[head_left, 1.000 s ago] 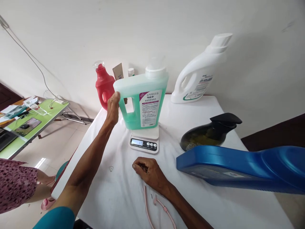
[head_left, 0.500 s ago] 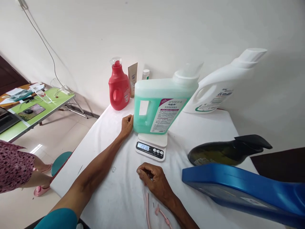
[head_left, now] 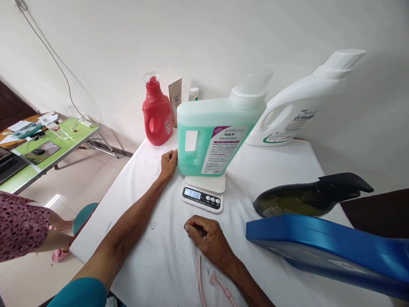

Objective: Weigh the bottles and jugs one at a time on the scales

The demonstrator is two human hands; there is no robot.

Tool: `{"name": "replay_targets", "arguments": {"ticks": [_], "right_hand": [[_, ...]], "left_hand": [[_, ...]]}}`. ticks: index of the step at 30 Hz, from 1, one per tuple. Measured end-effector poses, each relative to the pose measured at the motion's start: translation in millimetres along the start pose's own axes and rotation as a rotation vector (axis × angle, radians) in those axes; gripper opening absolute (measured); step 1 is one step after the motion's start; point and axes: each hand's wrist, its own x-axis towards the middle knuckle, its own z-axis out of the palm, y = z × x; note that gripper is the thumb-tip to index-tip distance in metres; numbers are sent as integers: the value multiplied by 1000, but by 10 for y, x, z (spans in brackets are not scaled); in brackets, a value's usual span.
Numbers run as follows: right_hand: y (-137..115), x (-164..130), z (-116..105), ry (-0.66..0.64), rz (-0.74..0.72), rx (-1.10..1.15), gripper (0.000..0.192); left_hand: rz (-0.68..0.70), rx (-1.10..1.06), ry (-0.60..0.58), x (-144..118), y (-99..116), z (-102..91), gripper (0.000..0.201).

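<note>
Green jug [head_left: 217, 138]: upright atop white digital scale [head_left: 209, 184], clear cup over its neck; nobody's grip on its handle.
L hand [head_left: 168, 164]: fingers curled in, resting on the cloth-covered desk [head_left: 159, 268] beside jug's base; nothing seen in grasp; contact w/ jug hard to tell.
R hand [head_left: 206, 236]: loosely fisted on desk in front of scale, thumb against fingers; palm hidden, so contents can't be told.
Readout [head_left: 193, 194]: lit, approx. 2158; unit too small to read. Judging by this, jug's placement & release are done; whether the figure is final stays open.
Off scale: red bottle [head_left: 158, 106] & white bottle [head_left: 306, 102] standing at rear; dark pump bottle [head_left: 294, 199] & blue jug [head_left: 319, 243] at R. Pink cord [head_left: 200, 281] nr R hand.
Vs. earlier frames: 1 sec. ago L hand grips jug's handle, readout approx. 17; half a sec. ago hand's off, readout 2016. Now it's higher; both hands' poses abt. same as in that last frame.
</note>
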Motion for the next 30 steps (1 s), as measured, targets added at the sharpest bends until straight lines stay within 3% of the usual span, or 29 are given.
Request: {"name": "replay_targets", "arguments": {"ticks": [7, 24, 27, 30], "right_hand": [[7, -6, 0, 0, 6, -1, 33], [-24, 1, -7, 6, 3, -1, 32], [-14, -7, -18, -6, 12, 9, 33], [21, -21, -22, -16, 24, -13, 36]], "left_hand": [[-68, -99, -15, 54, -5, -36, 61], [-125, -113, -8, 20, 36, -28, 65], [-35, -126, 7, 32, 159, -18, 62], [207, -167, -6, -17, 476, 56, 63]]}}
